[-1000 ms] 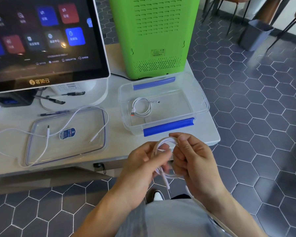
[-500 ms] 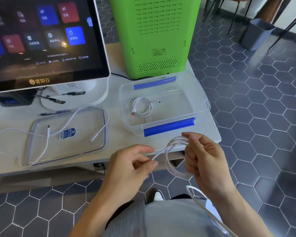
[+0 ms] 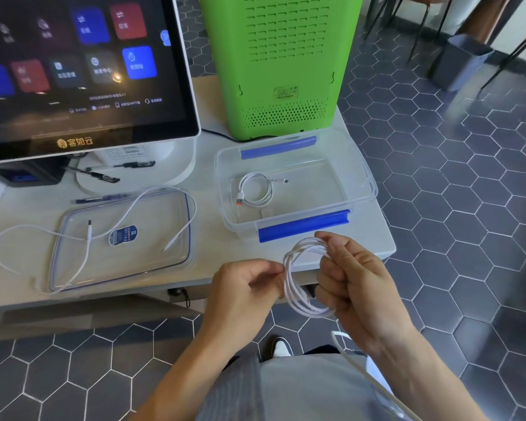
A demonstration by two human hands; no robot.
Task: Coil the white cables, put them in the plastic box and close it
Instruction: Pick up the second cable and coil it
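Fingers (image 3: 331, 275) of the right hand (image 3: 356, 287) are curled around 1 side of a white cable coil (image 3: 298, 287), which is held in the air just off the near edge of the surface (image 3: 374, 235), in front of the plastic box (image 3: 295, 177). Several loops of the coil are gathered in that grip, and a loose tail of the same cable (image 3: 365, 372) is seen running down past the right wrist toward the lower edge of the view. The left hand (image 3: 243, 287) is held just beside the coil, its thumb and forefinger pinched together at the coil's left side, where a strand appears to be nipped; the other fingers are curled in. The box is set open near the right edge of the surface, with a blue clip (image 3: 304, 226) along its near rim and another (image 3: 277, 147) along its far rim. 1 coiled cable (image 3: 255, 189) with an orange-tipped plug is laid inside on the box floor, toward its left side. The clear lid (image 3: 122, 238) is laid flat toward the left of the surface, and 1 uncoiled white cable (image 3: 82, 259) is draped loosely across it and over its left edge. A touchscreen terminal (image 3: 82, 68) is stood at the far left, and a green machine (image 3: 283, 62) just behind the box. Pens (image 3: 104, 177) are laid by the terminal's base.
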